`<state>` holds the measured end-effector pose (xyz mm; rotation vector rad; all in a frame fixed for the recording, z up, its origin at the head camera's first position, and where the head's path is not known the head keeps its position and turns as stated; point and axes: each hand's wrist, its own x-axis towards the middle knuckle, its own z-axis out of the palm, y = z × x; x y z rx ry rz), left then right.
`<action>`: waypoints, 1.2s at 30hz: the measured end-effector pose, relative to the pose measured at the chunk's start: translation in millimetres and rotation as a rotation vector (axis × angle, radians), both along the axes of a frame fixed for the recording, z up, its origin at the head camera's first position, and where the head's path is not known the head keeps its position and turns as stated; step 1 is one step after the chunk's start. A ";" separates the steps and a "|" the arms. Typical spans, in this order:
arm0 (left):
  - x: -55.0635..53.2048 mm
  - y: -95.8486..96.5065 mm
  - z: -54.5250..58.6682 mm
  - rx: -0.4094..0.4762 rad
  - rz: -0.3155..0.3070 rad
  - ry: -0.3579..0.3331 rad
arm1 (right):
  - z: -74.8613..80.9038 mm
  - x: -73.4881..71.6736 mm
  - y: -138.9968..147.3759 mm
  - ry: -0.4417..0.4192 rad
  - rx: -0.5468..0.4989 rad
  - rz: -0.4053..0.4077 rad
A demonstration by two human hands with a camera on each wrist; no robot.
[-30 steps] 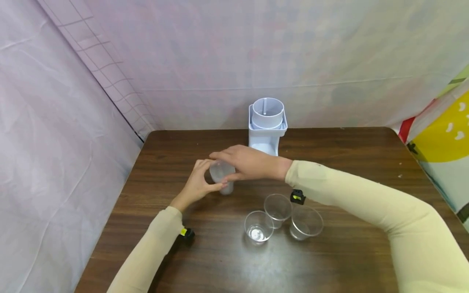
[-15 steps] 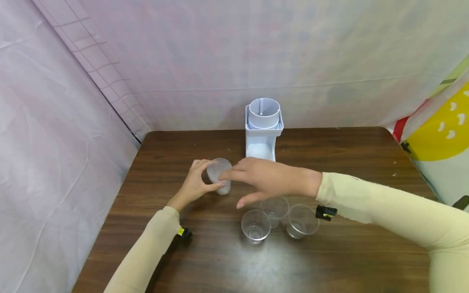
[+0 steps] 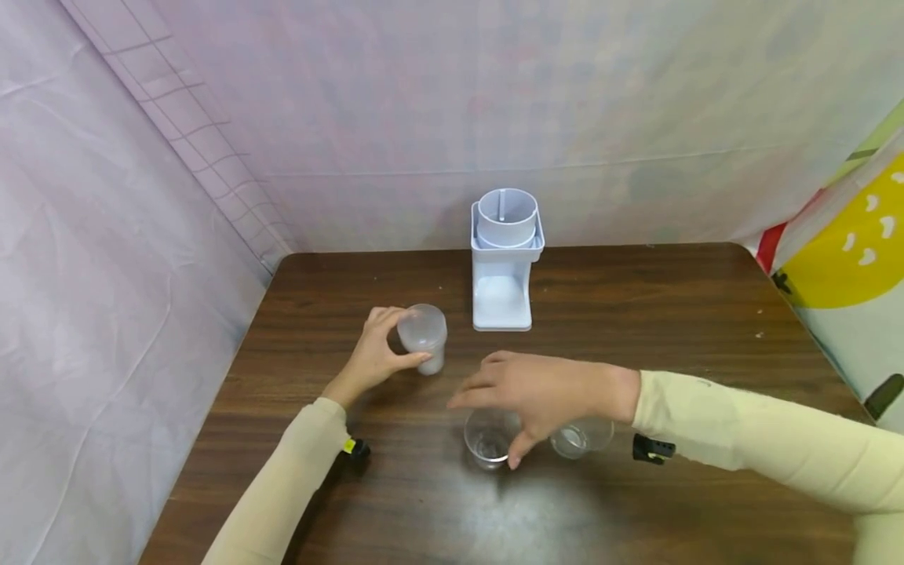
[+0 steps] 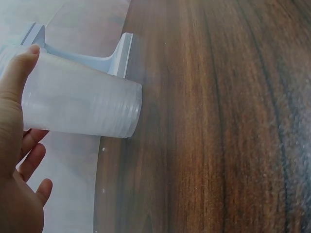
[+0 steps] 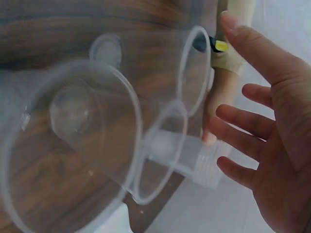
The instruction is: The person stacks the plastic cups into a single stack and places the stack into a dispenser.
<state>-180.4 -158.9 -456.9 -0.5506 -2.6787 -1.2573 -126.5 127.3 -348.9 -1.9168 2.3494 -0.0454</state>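
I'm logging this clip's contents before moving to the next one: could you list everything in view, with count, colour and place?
Cup stack: one, cloudy clear, in the left hand; cup number unclear
Loose cups: three, clear, on the table by the right hand, which partly hides them in the head view
Stand with round top: one, white, back of table
Table: one, dark brown wood grain
Cloth backdrop: whitish, behind and left; sheet count unclear
Patterned panel: one, mostly yellow and white, right edge
Dark object: one, far right, unidentifiable
Wrist cameras: two, black, one per wrist
Sleeves: two, cream, on both arms
Left hand: one, bare, holding the stack
Right hand: one, bare, over the loose cups
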 end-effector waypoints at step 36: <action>1.3 -0.3 0.7 -0.017 0.002 0.013 | 16.1 4.0 -7.5 0.018 -0.140 0.020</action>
